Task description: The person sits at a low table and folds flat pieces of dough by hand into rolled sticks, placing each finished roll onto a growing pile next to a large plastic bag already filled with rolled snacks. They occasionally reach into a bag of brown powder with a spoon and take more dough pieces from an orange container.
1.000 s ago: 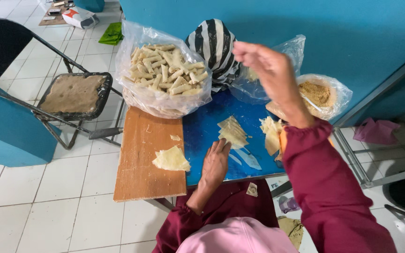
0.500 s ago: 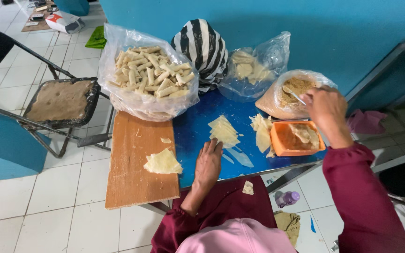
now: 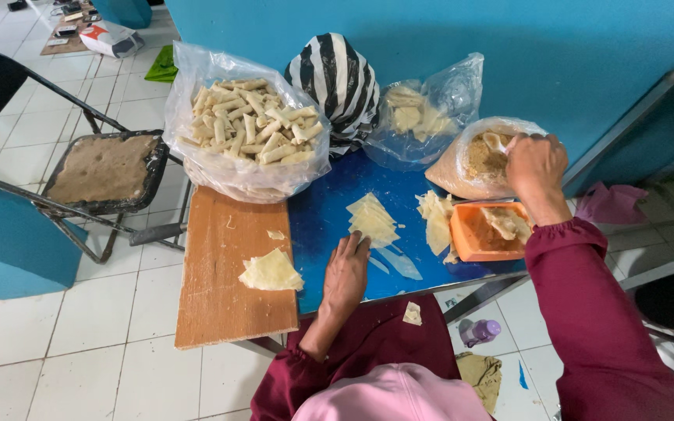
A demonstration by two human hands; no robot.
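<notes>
Under left-hand fingers (image 3: 358,243), pastry sheet stack (image 3: 372,219).

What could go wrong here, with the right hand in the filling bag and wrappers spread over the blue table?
The right hand reaches into the filling bag, which slumps open and might spill. The orange tub sits near the table edge and could get knocked off. The left hand only rests beside the wrapper stack, so loose sheets could slide.
</notes>
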